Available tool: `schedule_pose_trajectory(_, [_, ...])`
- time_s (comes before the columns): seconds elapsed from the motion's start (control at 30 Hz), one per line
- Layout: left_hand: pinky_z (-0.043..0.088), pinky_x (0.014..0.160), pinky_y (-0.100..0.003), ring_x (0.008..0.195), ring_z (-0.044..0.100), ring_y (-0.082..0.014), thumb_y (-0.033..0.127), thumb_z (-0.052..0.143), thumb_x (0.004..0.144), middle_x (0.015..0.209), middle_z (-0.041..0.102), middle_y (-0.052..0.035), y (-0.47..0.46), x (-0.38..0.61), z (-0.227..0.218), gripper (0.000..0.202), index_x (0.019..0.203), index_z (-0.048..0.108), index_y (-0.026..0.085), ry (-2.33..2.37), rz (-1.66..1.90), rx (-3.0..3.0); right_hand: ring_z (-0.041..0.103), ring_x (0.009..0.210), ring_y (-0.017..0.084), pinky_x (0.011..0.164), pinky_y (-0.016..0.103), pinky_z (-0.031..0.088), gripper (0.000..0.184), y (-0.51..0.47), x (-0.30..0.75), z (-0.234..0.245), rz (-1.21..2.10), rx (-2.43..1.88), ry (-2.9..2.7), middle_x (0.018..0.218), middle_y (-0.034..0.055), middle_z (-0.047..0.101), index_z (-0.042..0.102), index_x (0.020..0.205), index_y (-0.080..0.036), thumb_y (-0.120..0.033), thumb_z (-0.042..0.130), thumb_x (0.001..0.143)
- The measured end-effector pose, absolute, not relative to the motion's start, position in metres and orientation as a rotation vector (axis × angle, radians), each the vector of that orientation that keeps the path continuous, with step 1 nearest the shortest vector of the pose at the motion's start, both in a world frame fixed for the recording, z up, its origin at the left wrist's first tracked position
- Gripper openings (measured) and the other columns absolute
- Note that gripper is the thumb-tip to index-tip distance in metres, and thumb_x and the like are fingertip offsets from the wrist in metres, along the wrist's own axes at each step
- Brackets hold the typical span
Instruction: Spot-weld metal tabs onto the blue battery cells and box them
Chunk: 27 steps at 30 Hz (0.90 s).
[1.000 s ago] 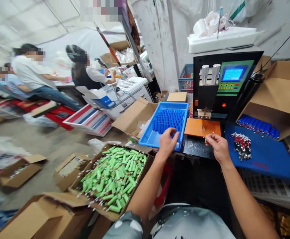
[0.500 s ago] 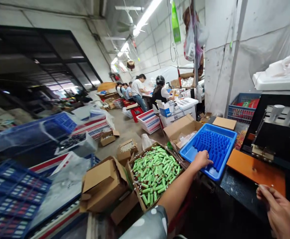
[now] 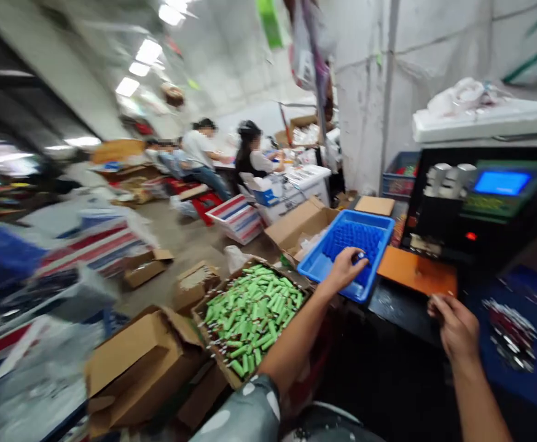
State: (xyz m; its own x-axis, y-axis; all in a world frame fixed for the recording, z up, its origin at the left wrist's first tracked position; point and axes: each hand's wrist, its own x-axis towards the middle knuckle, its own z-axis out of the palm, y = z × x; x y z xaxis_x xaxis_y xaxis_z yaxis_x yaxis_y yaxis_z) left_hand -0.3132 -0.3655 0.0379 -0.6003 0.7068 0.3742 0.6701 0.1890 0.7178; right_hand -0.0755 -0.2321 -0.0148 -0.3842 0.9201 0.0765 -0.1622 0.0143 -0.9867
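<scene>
My left hand is over the near side of a blue plastic tray, its thumb and fingers closed on a blue cylinder, likely a battery cell, whose end shows. Rows of similar blue battery cells stand upright in the tray. My right hand is pinched closed near the front edge of an orange plate; anything between its fingertips is too small to make out. Behind the plate stands a black machine with a lit blue screen.
Left of my forearm is a cardboard box of green-wrapped cylinders. An open cardboard box stands beside it. Small metal parts lie on a blue surface at right. Several people sit at tables further back.
The view has swung right, bringing the machine's screen and the metal parts into sight. My left hand has lifted slightly, with a blue battery cell now showing in its fingers. My right hand stays pinched.
</scene>
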Motion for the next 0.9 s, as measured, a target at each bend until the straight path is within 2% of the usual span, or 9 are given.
schedule_pose_trajectory(0.2, [0.048, 0.075, -0.026, 0.081, 0.064, -0.0156, 0.025, 0.062, 0.085, 0.089, 0.068, -0.0044, -0.306, -0.282, 0.025, 0.016, 0.099, 0.062, 0.016, 1.863, 1.507, 1.398, 0.052, 0.056, 0.011, 0.051, 0.022, 0.044, 0.031, -0.227, -0.073, -0.011, 1.637, -0.828, -1.243, 0.064, 0.0007, 0.059, 0.065, 0.07, -0.016, -0.043, 0.079, 0.067])
schedule_pose_trajectory(0.47, [0.05, 0.068, -0.027, 0.073, 0.066, -0.0167, 0.027, 0.064, 0.082, 0.081, 0.069, -0.003, -0.264, -0.244, 0.01, 0.017, 0.095, 0.064, 0.016, 1.829, 1.531, 1.323, 0.05, 0.053, 0.01, 0.05, 0.022, 0.042, 0.028, -0.217, -0.074, -0.003, 1.59, -0.799, -1.218, 0.061, -0.0015, 0.057, 0.062, 0.071, -0.017, -0.042, 0.074, 0.072])
schedule_pose_trajectory(0.63, [0.054, 0.075, -0.029, 0.079, 0.067, -0.0175, 0.029, 0.066, 0.079, 0.086, 0.07, -0.0043, -0.257, -0.239, -0.005, 0.021, 0.095, 0.066, 0.015, 1.628, 1.636, 1.212, 0.054, 0.058, 0.013, 0.054, 0.024, 0.046, 0.028, -0.201, -0.089, 0.013, 1.532, -0.829, -1.243, 0.064, -0.0007, 0.059, 0.062, 0.072, -0.018, -0.044, 0.072, 0.071])
schedule_pose_trajectory(0.77, [0.054, 0.074, -0.028, 0.078, 0.067, -0.0169, 0.031, 0.067, 0.079, 0.088, 0.071, -0.005, -0.255, -0.237, -0.012, 0.028, 0.102, 0.068, 0.015, 1.557, 1.684, 1.15, 0.057, 0.065, 0.016, 0.059, 0.026, 0.048, 0.028, -0.188, -0.11, 0.018, 1.54, -0.841, -1.298, 0.068, 0.0009, 0.062, 0.062, 0.069, -0.018, -0.045, 0.07, 0.067])
schedule_pose_trajectory(0.9, [0.054, 0.071, -0.027, 0.072, 0.066, -0.0159, 0.032, 0.066, 0.082, 0.085, 0.072, -0.0048, -0.253, -0.234, -0.014, 0.031, 0.107, 0.068, 0.014, 1.567, 1.716, 1.125, 0.053, 0.061, 0.015, 0.059, 0.026, 0.045, 0.025, -0.177, -0.129, 0.012, 1.524, -0.846, -1.362, 0.06, -0.0009, 0.057, 0.058, 0.06, -0.018, -0.041, 0.066, 0.066])
